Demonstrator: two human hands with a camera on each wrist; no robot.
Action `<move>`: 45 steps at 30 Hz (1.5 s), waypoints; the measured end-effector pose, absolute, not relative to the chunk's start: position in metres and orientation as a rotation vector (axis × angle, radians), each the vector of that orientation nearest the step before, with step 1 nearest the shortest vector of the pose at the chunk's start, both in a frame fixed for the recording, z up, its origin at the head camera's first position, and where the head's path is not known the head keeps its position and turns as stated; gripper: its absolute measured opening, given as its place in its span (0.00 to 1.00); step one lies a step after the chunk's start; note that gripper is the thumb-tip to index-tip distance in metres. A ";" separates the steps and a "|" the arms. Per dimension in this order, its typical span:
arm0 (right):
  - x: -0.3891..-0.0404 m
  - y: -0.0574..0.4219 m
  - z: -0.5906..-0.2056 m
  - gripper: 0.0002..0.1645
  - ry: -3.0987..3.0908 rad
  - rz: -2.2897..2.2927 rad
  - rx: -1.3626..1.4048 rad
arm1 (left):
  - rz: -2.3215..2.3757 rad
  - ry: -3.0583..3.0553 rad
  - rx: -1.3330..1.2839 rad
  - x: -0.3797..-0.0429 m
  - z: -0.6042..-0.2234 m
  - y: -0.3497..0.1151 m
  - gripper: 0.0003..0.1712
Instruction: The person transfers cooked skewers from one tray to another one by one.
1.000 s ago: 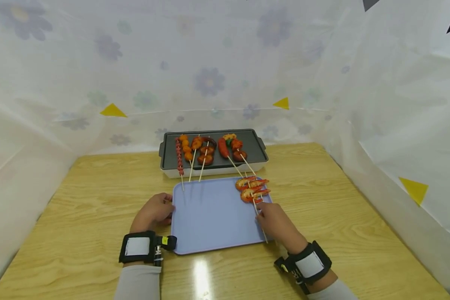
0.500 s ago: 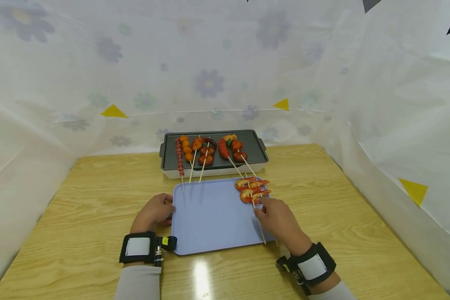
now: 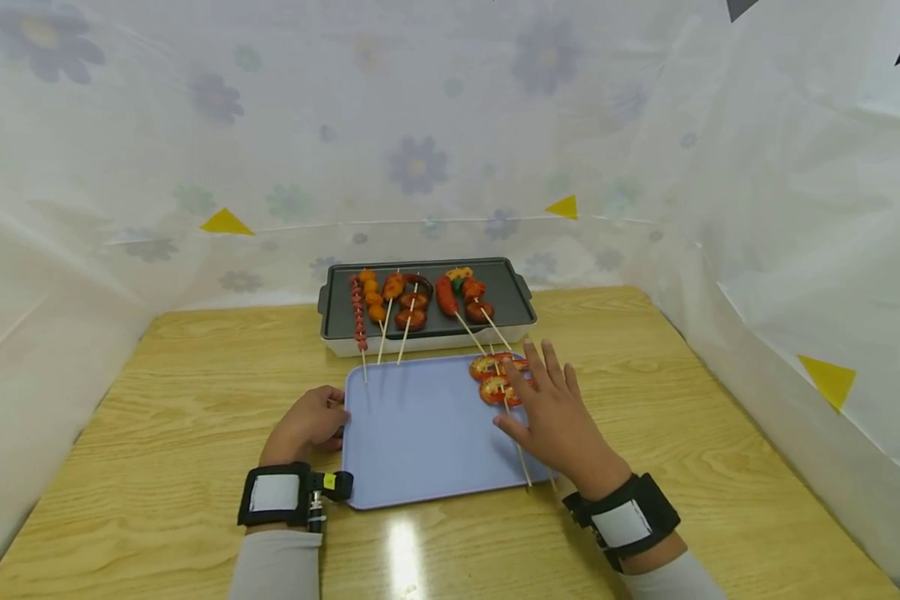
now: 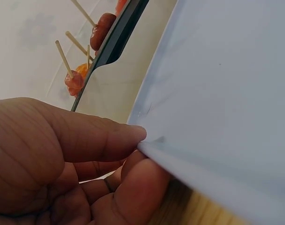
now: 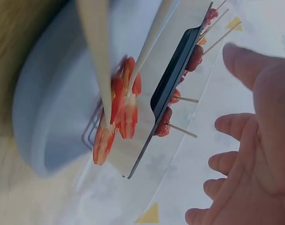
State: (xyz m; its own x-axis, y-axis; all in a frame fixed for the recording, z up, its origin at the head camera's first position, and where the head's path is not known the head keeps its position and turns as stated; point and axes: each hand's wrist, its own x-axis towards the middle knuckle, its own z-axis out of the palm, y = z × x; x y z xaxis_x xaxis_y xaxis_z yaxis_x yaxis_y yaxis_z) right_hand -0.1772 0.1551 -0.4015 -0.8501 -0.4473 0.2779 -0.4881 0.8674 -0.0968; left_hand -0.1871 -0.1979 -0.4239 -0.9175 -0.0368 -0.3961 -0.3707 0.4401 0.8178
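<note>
The left grip (image 3: pixel 309 423) pinches the blue tray (image 3: pixel 427 442) by its rim. The right grip (image 3: pixel 562 425) spreads wide above the shrimp skewers (image 3: pixel 492 392), with the grill pan (image 3: pixel 508 293) beyond both

Light grey sleeves (image 3: pixel 276 568) end short of two wide black wristbands (image 3: pixel 304 493), each bearing a white rectangular patch (image 3: pixel 275 493). A small black device (image 3: pixel 342 487) with a yellow mark (image 3: pixel 330 481) and silvery fitting (image 3: pixel 316 500) juts from the left one.
</note>
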 end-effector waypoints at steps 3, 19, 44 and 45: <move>-0.179 0.155 -0.402 0.51 -2.804 0.198 0.721 | 1.466 2.379 -0.352 -0.186 -0.424 -0.198 0.22; -0.215 0.148 -0.375 0.44 -2.704 0.110 0.734 | 1.452 2.394 -0.357 -0.185 -0.428 -0.199 0.21; -0.285 0.123 -0.358 0.13 -2.955 0.763 0.461 | 1.460 2.383 -0.397 -0.190 -0.425 -0.198 0.22; -0.285 0.123 -0.357 0.11 -2.966 0.764 0.475 | 1.459 2.383 -0.393 -0.190 -0.425 -0.198 0.22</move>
State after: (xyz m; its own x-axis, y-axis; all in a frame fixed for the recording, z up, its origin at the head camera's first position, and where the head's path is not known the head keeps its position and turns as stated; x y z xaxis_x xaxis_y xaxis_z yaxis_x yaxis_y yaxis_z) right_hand -0.2855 0.1227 -0.3574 -0.9523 -0.2826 0.1156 -0.3033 0.8318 -0.4648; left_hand -0.1904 -0.1976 -0.4254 -0.9115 -0.0668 -0.4058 -0.3918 0.4411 0.8074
